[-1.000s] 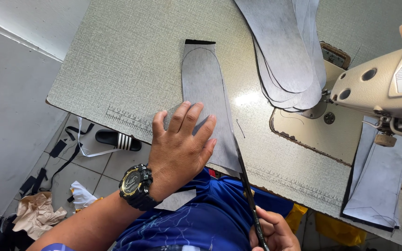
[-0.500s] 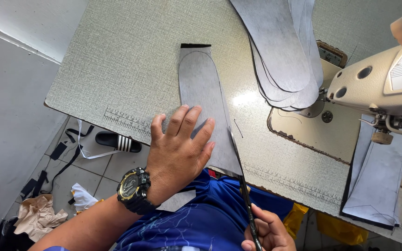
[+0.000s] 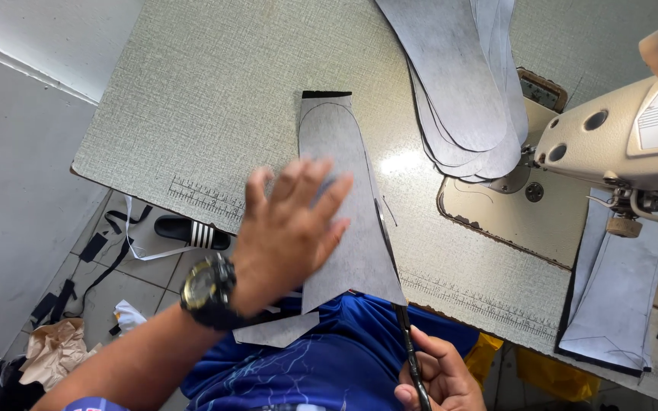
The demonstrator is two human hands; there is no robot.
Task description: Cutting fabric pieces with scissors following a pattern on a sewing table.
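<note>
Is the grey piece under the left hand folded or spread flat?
Spread flat: the grey piece lies in one layer on the table, left hand pressing it, its near end overhanging the edge.

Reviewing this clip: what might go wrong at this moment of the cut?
The left hand lies flat on the grey fabric piece, fingers near the scissors that the right hand runs along its edge; a nick looks possible. The hand is blurred, so the piece may shift and spoil the edge. The piece also overhangs the table, which may let it sag.
</note>
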